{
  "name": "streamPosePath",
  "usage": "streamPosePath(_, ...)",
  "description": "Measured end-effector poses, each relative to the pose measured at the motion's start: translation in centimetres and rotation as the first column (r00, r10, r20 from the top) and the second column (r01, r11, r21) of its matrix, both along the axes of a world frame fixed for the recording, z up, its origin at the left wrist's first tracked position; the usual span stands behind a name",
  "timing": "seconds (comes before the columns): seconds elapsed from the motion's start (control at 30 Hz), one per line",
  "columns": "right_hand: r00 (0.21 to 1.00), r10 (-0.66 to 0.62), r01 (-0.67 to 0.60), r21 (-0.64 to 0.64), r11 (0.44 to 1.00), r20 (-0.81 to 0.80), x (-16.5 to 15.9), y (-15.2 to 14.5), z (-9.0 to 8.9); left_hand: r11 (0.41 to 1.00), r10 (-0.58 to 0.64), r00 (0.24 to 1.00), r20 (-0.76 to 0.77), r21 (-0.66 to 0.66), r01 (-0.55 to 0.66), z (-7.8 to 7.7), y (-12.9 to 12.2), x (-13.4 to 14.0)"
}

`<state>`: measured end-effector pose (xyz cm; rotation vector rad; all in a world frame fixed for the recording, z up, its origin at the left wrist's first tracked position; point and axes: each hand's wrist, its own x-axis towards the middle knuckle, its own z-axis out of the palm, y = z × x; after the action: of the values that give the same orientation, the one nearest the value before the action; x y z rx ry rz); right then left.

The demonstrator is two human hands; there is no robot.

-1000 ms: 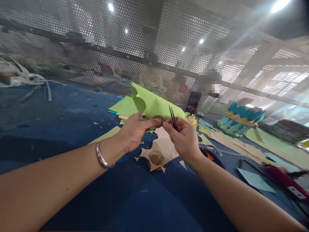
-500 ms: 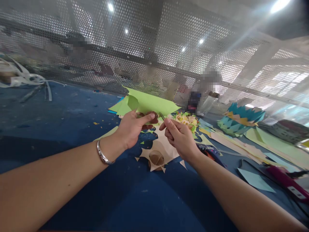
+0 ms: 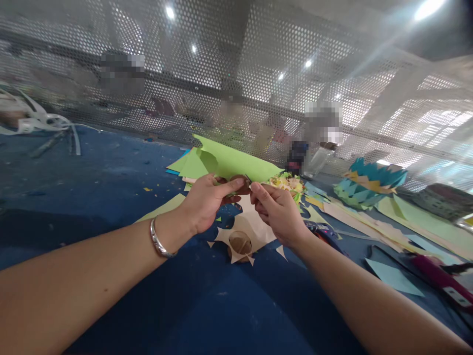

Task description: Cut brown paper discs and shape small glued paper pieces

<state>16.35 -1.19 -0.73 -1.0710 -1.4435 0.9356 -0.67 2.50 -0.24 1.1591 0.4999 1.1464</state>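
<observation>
My left hand (image 3: 207, 199), with a silver bangle at the wrist, pinches a brown round disc (image 3: 239, 184) against a light green paper sheet (image 3: 236, 160). Facing it, my right hand (image 3: 275, 207) is closed on a slim dark pointed tool (image 3: 248, 178); its tip reaches the disc's edge, and its kind cannot be made out. Under my hands lies a pale pink paper sheet (image 3: 254, 222) with rounded cut-outs. Another brown disc (image 3: 240, 243) shows at its near edge. Small paper scraps (image 3: 282, 252) are scattered around it.
Beyond my right hand sits a ruffled paper flower (image 3: 288, 183). Farther right are a teal paper crown (image 3: 371, 180), paper strips (image 3: 365, 224) and a magenta power strip (image 3: 439, 281) with a cable. White ribbons (image 3: 40, 121) lie far left. A perforated metal screen (image 3: 207, 74) stands behind.
The tool's tip has come closer to the brown disc, and my two hands are nearer together. The green sheet has shifted slightly right.
</observation>
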Motion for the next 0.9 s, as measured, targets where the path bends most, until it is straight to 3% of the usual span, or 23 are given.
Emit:
streamPosePath(0.3,0.998,0.027,-0.028,-0.018,0.999,-0.05,0.14,0.12,-0.05,1.0,0.003,1.0,0.019,-0.014,-0.003,0.19,-0.07,0.12)
streamPosePath(0.63,0.998,-0.035,0.032,0.041,0.999,0.061,0.33,0.21,-0.08,0.997,0.075,0.996,-0.051,0.021,-0.074,0.43,0.18,-0.05)
streamPosePath(0.9,0.986,-0.099,0.09,0.075,0.993,0.132,0.39,0.28,-0.2,0.98,0.147,0.984,-0.096,0.146,-0.132,0.5,0.22,-0.04)
